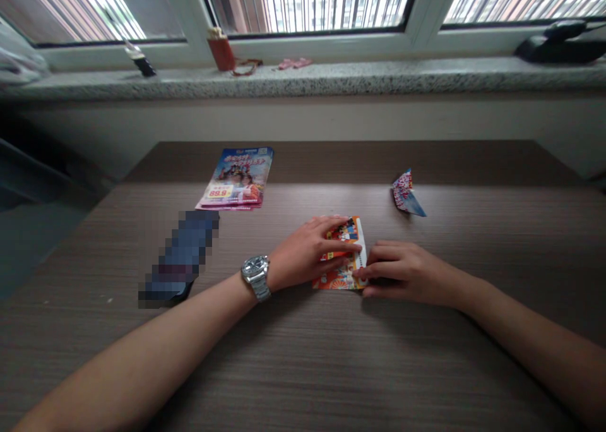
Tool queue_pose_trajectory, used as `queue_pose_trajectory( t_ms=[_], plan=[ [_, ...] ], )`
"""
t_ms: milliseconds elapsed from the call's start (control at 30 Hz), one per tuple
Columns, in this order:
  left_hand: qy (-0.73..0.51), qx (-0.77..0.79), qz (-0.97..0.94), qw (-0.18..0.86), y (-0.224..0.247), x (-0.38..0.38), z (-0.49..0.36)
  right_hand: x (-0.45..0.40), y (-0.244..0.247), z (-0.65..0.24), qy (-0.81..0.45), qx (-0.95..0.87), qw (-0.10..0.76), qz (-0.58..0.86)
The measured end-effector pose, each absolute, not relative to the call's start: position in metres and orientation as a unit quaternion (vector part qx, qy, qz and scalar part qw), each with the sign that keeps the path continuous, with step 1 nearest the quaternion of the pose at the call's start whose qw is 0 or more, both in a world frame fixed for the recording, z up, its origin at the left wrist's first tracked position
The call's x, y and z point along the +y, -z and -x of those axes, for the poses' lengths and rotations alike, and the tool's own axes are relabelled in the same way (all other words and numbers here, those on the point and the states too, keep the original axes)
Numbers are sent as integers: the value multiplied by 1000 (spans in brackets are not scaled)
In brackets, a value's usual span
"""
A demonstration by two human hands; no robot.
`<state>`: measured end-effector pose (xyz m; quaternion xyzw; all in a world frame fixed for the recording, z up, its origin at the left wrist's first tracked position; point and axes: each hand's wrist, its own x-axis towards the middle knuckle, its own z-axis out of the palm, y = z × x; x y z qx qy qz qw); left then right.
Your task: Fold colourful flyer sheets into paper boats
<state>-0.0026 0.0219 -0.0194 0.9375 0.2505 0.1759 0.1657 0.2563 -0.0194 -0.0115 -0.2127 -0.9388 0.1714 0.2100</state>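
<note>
An orange printed leaflet (339, 283) with colourful cartoon-like pictures and a white strip along its right side lies on the table. My left hand (305, 252), with a metal watch (255, 268) on its wrist, rests flat on the leaflet with its fingers stretched out and somewhat apart. The fingers of my right hand (408, 269) are bent together at the leaflet's right edge. Its index fingertip touches the printed side, and the thumb sits by the lower right corner. Much of the leaflet's left part is hidden under my left hand.
A stack of blue and pink flyers (239, 179) lies at the back left. Nearer stands a blurred-out dark phone-like object (182, 252). A small folded paper piece (406, 195) is at the back right. On the stone windowsill (345, 78) stands a red container (221, 52).
</note>
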Motion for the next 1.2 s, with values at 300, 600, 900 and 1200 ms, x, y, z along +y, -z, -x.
queue_pose_trajectory(
  t_ms=[300,600,900,1200],
  plan=[
    [-189,247,-936,163,18,22,2,-19,12,-256,-176,-938,211,212],
    [-188,256,-936,153,22,21,2,-19,12,-257,-191,-930,226,217],
    [-185,255,-936,158,19,20,2,-18,12,-258,-195,-932,218,215],
    [-177,258,-937,156,20,21,3,-20,5,-263,-164,-938,216,216]
  ],
)
